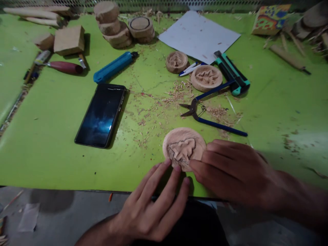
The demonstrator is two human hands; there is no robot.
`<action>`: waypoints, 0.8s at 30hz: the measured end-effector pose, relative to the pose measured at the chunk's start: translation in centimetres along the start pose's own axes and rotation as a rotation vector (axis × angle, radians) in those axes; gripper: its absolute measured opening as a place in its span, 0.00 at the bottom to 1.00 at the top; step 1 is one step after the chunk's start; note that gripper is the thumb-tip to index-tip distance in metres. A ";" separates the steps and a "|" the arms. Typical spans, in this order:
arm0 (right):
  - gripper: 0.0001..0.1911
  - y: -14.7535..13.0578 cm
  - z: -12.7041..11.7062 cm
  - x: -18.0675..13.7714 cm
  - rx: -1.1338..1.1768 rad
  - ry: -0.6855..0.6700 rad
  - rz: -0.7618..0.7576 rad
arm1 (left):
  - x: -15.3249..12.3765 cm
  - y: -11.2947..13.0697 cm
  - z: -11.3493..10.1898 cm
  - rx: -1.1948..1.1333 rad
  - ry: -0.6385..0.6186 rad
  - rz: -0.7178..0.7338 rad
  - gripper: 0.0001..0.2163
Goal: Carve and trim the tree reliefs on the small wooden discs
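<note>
A round wooden disc with a carved raised figure and a dark drawn outline lies near the table's front edge. My left hand comes from below, its fingers stretched and apart, with fingertips at the near rim of the disc. At the right rim, my right hand has its fingers curled and pressed together; what they hold, if anything, is hidden by the hand. Beyond the disc lie spring pliers with blue handles, jaws apart. Wood shavings are scattered around them.
A phone lies to the left, below a blue tool handle. Two carved discs, pens, green-black cutters and a white paper sheet lie farther back. Wooden rounds, a block and a red-handled tool stand back left.
</note>
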State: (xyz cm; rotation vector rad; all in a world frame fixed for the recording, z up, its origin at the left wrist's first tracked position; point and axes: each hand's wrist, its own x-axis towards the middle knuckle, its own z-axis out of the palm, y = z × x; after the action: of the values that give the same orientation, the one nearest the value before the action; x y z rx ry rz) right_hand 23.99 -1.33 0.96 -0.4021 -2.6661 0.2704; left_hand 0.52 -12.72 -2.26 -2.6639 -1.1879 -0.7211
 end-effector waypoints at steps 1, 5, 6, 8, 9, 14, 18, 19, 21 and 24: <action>0.06 0.0 0.0 -0.1 -0.002 -0.014 0.008 | 0.0 0.0 0.0 0.002 0.005 0.001 0.25; 0.10 -0.1 -0.2 -0.1 -0.005 -0.061 0.014 | 0.0 -0.1 0.0 0.018 0.005 0.000 0.25; 0.10 -0.1 -0.3 -0.1 -0.002 -0.057 0.014 | 0.0 -0.1 0.0 0.019 0.002 0.005 0.25; 0.10 -0.1 -0.3 0.0 0.008 -0.061 0.016 | 0.0 -0.1 0.0 0.018 -0.002 0.013 0.25; 0.10 -0.1 -0.3 0.0 0.009 -0.066 0.018 | 0.0 -0.1 0.0 0.018 -0.006 0.016 0.25; 0.10 -0.1 -0.2 -0.1 -0.003 -0.055 0.025 | 0.0 -0.1 0.0 0.018 -0.012 0.016 0.26; 0.10 -0.3 -0.3 0.0 -0.006 -0.048 0.022 | 0.1 -0.1 0.0 0.032 -0.018 0.032 0.27; 0.10 -0.3 -0.3 0.0 0.000 -0.047 0.023 | 0.2 -0.1 0.0 0.039 -0.020 0.030 0.26; 0.10 -0.3 -0.3 0.0 0.017 -0.054 0.026 | 0.3 -0.1 0.1 0.043 -0.010 0.025 0.25; 0.10 -0.3 -0.2 -0.1 0.019 -0.053 0.030 | 0.6 -0.4 -0.3 -0.047 0.028 0.015 0.20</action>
State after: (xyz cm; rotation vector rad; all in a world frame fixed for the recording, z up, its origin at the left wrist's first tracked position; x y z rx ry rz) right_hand 24.09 -1.59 1.23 -0.4343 -2.7092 0.3196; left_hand 0.51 -12.10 -1.75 -2.6883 -1.1566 -0.7910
